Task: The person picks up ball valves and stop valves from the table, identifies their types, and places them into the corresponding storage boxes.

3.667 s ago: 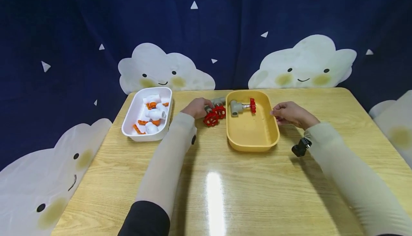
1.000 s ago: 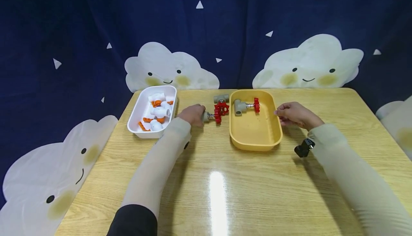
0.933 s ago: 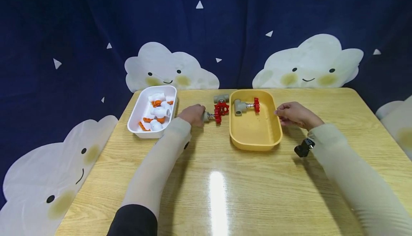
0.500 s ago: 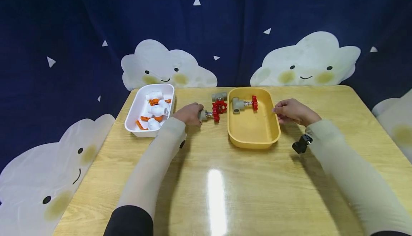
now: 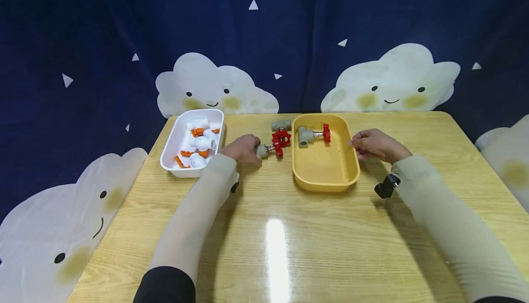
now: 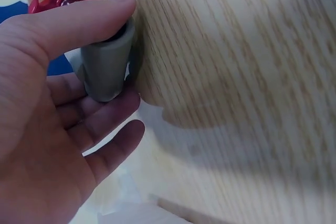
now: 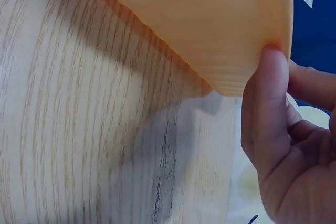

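My left hand [image 5: 244, 149] grips the grey pipe body of a stop valve [image 5: 262, 150] left of the yellow bin. In the left wrist view, the thumb lies across the grey pipe end [image 6: 106, 69], with fingertips against its other side. The valve's red handwheel points right, close to the red wheel of a second stop valve [image 5: 281, 125] behind it. My right hand [image 5: 378, 144] pinches the right rim of the yellow bin [image 5: 324, 170]. Inside that bin lies another grey stop valve [image 5: 305, 136] with a red handwheel.
A white bin [image 5: 168, 158] at the back left holds several white pipe fittings [image 5: 202, 143] with orange handles. Both bins stand on a wooden table [image 5: 330, 238]. A dark blue curtain [image 5: 231, 23] with clouds hangs behind the table.
Since the earliest frame, my left hand has drawn back left, and the gripped valve now lies with its wheel pointing right, apart from the rear valve's body. My right hand stays at the bin rim.
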`<action>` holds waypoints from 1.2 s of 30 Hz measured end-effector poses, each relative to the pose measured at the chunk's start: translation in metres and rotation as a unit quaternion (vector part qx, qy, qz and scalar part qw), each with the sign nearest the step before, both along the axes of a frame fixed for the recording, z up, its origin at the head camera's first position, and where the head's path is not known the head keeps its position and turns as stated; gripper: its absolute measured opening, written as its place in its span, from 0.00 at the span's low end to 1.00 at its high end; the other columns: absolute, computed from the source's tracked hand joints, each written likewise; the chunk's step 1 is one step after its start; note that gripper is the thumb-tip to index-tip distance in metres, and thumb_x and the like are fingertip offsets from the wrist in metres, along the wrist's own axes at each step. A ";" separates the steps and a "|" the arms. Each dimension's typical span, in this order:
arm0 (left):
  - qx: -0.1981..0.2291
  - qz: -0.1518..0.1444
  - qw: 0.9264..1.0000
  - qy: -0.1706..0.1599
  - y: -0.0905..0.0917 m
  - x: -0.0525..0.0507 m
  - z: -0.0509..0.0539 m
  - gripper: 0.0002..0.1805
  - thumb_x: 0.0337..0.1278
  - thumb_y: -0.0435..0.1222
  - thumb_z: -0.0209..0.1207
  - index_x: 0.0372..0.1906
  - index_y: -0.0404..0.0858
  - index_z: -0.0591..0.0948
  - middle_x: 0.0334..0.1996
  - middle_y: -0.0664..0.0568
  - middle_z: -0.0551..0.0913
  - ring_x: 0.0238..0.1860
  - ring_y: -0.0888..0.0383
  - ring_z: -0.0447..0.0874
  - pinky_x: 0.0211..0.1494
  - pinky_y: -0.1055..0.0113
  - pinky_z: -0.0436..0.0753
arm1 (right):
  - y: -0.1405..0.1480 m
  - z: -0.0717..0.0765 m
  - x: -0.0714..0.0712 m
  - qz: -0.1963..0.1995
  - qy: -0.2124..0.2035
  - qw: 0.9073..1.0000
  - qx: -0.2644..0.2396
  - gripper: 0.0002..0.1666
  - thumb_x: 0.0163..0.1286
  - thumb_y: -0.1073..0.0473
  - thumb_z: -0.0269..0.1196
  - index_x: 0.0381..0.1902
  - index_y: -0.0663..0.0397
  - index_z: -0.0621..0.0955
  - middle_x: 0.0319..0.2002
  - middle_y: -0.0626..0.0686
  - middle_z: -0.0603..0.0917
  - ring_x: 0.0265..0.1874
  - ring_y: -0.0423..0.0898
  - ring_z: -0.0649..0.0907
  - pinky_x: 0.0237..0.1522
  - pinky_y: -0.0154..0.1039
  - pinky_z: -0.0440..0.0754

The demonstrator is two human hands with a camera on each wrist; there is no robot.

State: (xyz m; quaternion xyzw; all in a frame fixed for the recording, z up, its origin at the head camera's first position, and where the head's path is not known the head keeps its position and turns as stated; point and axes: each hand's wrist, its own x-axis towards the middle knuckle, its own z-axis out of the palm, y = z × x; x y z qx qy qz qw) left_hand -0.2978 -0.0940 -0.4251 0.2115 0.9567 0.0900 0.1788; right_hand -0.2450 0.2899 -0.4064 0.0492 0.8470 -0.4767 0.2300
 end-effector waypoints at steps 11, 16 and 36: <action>0.034 0.004 0.999 -0.012 -0.008 0.006 -0.003 0.25 0.43 0.41 0.71 0.50 0.38 0.79 0.41 0.49 0.81 0.39 0.53 0.76 0.43 0.63 0.77 | 0.001 -0.004 -0.003 0.007 -0.002 1.000 -0.006 0.23 0.78 0.55 0.53 0.58 0.71 0.69 0.31 0.47 0.80 0.26 0.36 0.82 0.37 0.34 0.86; 0.037 0.002 0.999 -0.003 -0.014 0.009 -0.001 0.22 0.42 0.41 0.71 0.45 0.40 0.79 0.38 0.51 0.81 0.37 0.55 0.75 0.39 0.64 0.75 | 0.000 -0.004 -0.003 0.003 -0.001 1.000 0.001 0.22 0.78 0.56 0.54 0.57 0.71 0.69 0.32 0.48 0.79 0.26 0.36 0.82 0.37 0.34 0.87; 0.016 -0.021 0.995 0.093 -0.023 0.015 0.023 0.24 0.43 0.47 0.72 0.46 0.43 0.79 0.44 0.51 0.79 0.39 0.54 0.75 0.41 0.61 0.75 | 0.001 0.000 -0.002 0.012 0.006 1.000 0.011 0.22 0.78 0.55 0.53 0.57 0.70 0.70 0.33 0.48 0.79 0.27 0.37 0.82 0.40 0.36 0.87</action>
